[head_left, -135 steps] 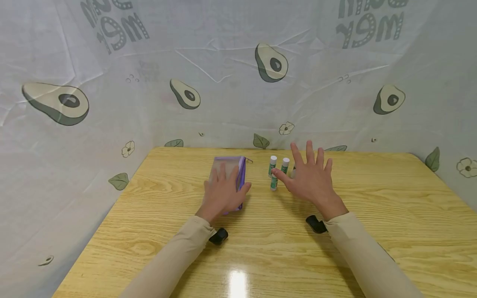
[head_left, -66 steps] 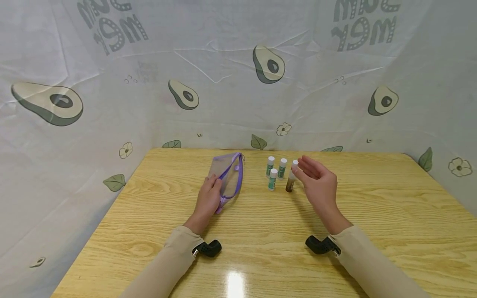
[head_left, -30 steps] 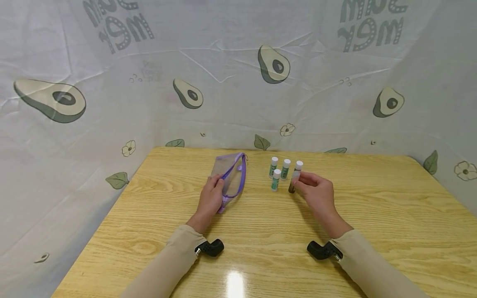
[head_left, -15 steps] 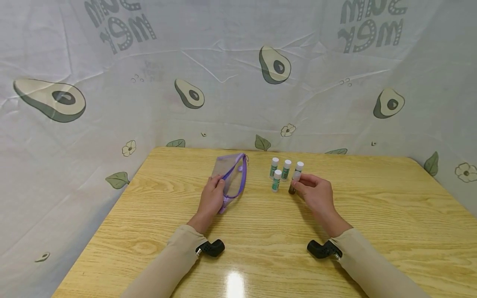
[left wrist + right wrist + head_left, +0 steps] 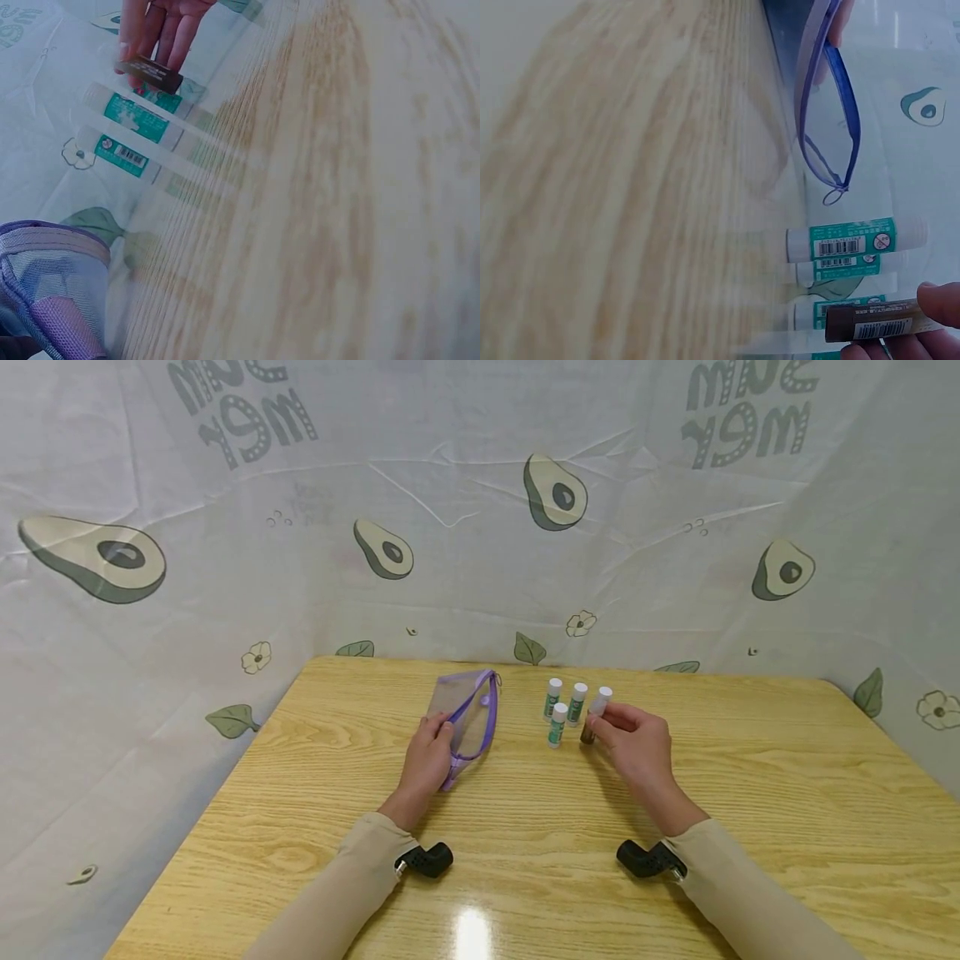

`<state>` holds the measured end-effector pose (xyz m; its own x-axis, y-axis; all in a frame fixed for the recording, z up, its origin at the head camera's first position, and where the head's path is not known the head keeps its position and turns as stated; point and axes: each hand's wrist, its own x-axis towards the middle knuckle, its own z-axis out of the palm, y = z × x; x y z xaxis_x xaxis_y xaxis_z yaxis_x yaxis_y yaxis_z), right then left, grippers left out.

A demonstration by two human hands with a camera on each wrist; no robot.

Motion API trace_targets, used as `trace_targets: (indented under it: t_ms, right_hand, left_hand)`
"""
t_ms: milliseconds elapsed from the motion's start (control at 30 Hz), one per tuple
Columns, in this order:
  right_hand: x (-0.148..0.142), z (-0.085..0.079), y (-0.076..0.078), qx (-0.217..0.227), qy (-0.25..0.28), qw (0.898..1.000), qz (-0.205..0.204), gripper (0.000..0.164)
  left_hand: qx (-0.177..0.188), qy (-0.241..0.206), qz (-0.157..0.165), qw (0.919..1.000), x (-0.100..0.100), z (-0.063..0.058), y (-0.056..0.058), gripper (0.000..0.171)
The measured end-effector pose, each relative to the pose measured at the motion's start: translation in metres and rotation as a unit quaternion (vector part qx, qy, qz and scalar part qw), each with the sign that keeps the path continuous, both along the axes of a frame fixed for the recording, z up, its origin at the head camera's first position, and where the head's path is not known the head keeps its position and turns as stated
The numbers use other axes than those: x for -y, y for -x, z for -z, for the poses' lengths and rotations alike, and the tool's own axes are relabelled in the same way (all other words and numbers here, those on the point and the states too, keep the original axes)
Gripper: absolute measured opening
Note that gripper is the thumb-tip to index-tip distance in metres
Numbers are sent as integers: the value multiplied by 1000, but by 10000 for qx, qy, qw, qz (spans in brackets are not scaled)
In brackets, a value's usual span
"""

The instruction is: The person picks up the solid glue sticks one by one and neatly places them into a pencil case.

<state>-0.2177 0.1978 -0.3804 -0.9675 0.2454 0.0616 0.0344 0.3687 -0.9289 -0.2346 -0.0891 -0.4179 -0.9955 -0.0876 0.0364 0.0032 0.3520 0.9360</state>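
Observation:
In the head view my left hand grips the near left side of a mesh zipper pouch with purple edging. The pouch's mouth gapes toward the right. My right hand pinches a slim brown tube, which carries a barcode, between thumb and fingers. The tube leans a little, and its upper part is pale in the head view. Close to its left stand several white-capped glue sticks with green labels, upright on the table. Another white cap shows just behind the held tube; my fingers hide part there.
The wooden table ends at the back against a white cloth printed with avocados and leaves. A metal ring hangs from the pouch's zipper. Black wrist mounts stick out from both sleeves.
Earlier the left hand lay flat over the closed pouch; now it holds the pouch with its mouth open. The right hand has come down onto the brown tube, pinched it and lifted it slightly.

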Motion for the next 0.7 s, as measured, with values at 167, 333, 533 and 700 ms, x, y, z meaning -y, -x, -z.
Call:
trace_targets:
  t_ms: [167,333,533,700]
  right_hand:
    - [2,-7,0,-150,41,9999,52,43]
    - [7,-16,2,-289,162,9993,152,46]
    - [9,-28,6,-540,498,9969,276,50]
    - [11,-39,9,-692,703,9945,346,52]
  left_hand:
    - [14,-4,22,10000,0,0,0,49]
    - [77,-68,61,9999,-1,0,-1,50]
    - [41,-65,65,9999,-1,1,-1,50]
    - [55,-50,49,10000,-1,0,-2,50]
